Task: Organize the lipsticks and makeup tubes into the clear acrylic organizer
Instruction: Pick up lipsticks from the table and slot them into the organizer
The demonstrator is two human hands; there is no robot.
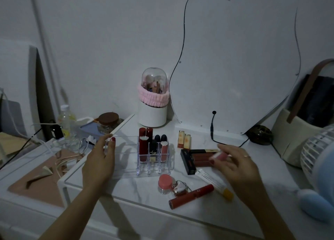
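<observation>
The right hand (235, 164) pinches a small pink lip gloss tube (219, 156) between thumb and curled fingertips, holding it just above two brown tubes (202, 158) that lie side by side on the marble-patterned white tabletop (144, 191). The gloss is blurred and no writing on it can be read. A thin ring sits on one finger of this hand.

The left hand (100, 160) grips the left end of the clear acrylic organizer (126, 156), thumb with red nail polish hooked over its top edge, the other fingers held close together against its side. The organizer is a glossy, see-through box; its right part is a grid of square slots where dark red tubes (144, 143), black-capped lipsticks (160, 138) and a black lipstick with a gold mark (153, 148) stand upright.

Beside the brown tubes lies a black rectangular box (188, 161) with an orange label, too small to read. Nearer the front edge lie a white squeeze tube with a yellow cap (213, 183), a long matte red lip tube (191, 196), a shiny silver heart-shaped case (179, 187) and a small clear jar with a pink lid (165, 183). Two amber, square-sided tubes (184, 140) stand behind the black box.
</observation>
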